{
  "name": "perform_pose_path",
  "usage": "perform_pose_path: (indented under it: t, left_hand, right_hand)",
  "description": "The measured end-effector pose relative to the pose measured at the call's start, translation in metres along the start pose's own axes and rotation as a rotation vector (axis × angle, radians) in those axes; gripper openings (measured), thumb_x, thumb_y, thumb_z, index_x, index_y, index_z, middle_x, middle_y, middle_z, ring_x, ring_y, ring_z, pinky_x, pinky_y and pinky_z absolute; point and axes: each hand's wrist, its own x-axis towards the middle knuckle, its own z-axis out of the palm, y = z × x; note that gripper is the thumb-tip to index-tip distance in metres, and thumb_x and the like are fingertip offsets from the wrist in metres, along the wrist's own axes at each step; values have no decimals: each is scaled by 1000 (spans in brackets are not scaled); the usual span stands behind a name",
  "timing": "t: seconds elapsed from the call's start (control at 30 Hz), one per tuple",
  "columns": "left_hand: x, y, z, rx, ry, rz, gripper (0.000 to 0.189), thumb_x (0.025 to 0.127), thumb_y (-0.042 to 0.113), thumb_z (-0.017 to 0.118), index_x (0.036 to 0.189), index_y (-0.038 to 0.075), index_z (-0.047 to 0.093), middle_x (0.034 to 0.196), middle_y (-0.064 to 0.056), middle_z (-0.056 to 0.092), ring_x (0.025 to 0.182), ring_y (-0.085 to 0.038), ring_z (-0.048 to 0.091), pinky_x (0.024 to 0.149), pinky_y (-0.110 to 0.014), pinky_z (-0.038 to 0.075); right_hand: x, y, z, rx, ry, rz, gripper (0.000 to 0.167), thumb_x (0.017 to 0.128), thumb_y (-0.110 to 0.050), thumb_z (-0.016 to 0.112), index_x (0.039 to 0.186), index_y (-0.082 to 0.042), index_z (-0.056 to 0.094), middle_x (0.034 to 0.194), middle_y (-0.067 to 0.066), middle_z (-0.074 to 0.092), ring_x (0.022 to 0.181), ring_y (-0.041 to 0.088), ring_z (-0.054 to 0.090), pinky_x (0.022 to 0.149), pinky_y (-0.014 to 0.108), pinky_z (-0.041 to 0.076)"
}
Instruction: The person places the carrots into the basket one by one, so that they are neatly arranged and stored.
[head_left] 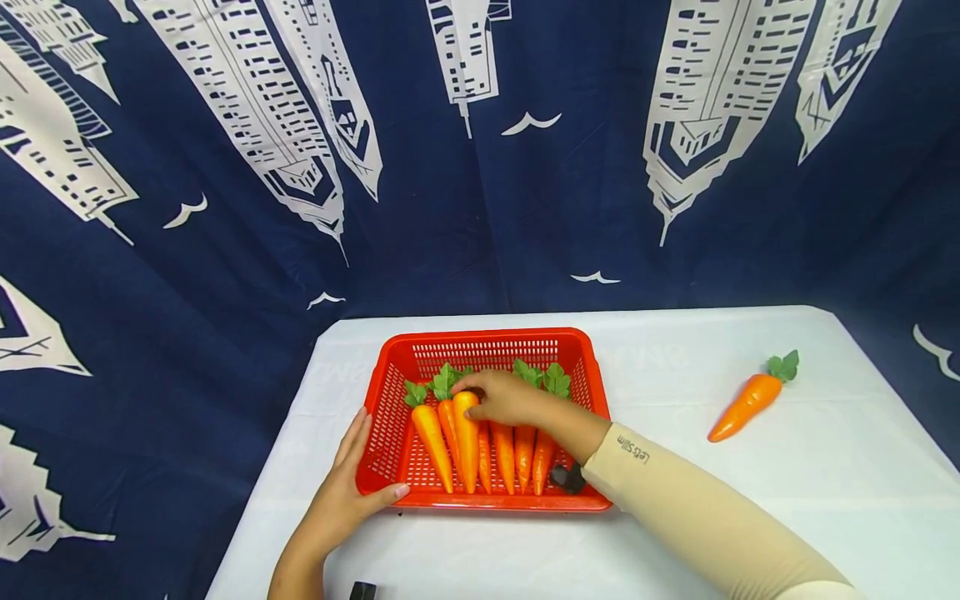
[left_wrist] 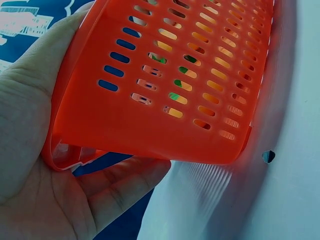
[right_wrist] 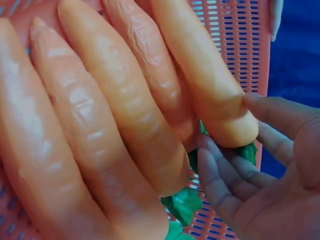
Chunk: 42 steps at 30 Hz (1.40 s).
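Note:
A red plastic basket (head_left: 487, 502) with slotted walls stands on the white table, holding several orange carrots with green leafy tops side by side. My left hand (head_left: 341, 496) grips its near left corner, thumb over the front rim and fingers along the outer left side; in the left wrist view the palm lies against the corner. My right hand (head_left: 510, 397) reaches over the carrots and holds one carrot (head_left: 467, 442) near its leafy end. In the right wrist view the thumb (right_wrist: 280, 110) touches this carrot (right_wrist: 210, 75), with the other fingers around its far side.
One loose carrot (head_left: 748, 406) lies on the white table (head_left: 675, 367) to the right of the basket. A small black object (head_left: 363, 591) is at the bottom edge. Behind the table hangs a navy cloth (head_left: 525, 208) printed with white buildings and birds.

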Motion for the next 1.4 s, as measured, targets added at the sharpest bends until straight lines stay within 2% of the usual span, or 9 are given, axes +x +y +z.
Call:
perform_pose_path:
  t: [0.1,0.2,0.3,0.47,0.7,0.97,1.13,1.4]
  left_hand:
    - [0,0,0,-2,1,15,115,78,46,85,164,31,11,171,14,2,154,-32,21,114,-73,29]
    - [-1,0,0,0,1,28,114,78,46,85,164,30,11,171,13,2,154,-33,21,113,-73,29]
    - [-1,0,0,1,0,31,114,78,46,85,164,30,11,171,12,2,154,-34,21,113,-73,29]
    - [-1,1,0,12,0,35,115,78,47,84,164,29,11,171,10,3,153,-35,22,113,-73,29]
    - [-2,2,0,19,1,32,114,78,49,84,164,29,10,172,10,3,153,-35,22,112,-73,30]
    - [-2,3,-1,22,-4,19,114,79,47,84,164,28,10,172,9,3,153,-36,23,112,-73,31]
    - [-2,3,-1,25,-1,30,114,79,47,84,164,28,11,172,8,4,152,-36,23,112,-72,31]
    - [-2,3,0,29,2,41,114,79,46,84,164,28,11,172,8,3,152,-36,24,112,-73,31]
  right_hand:
    - [0,2,-1,21,-1,-12,45,94,-17,72,138,-17,63,137,11,62,95,22,59,93,39,51]
    - [-1,4,-4,78,5,-19,46,94,-15,71,139,-15,62,133,14,61,95,22,62,84,32,53]
    - [-4,7,-9,96,44,-23,44,94,-14,71,137,-16,63,131,14,59,90,15,62,80,27,52]
    - [-13,10,-24,124,97,-25,42,94,-14,71,136,-15,64,136,13,62,89,13,65,79,27,53]
    - [-27,11,-51,210,124,-22,38,96,-18,70,133,-14,65,130,12,67,93,20,70,76,30,56]
    - [-44,20,-84,198,218,2,37,96,-23,69,133,-17,66,132,12,67,103,21,71,90,38,59]
    - [-58,24,-103,203,292,10,37,97,-25,68,134,-20,65,132,11,67,106,25,70,92,43,59]
    - [-88,39,-132,221,372,40,42,98,-30,67,138,-20,61,138,8,64,117,27,67,102,51,54]
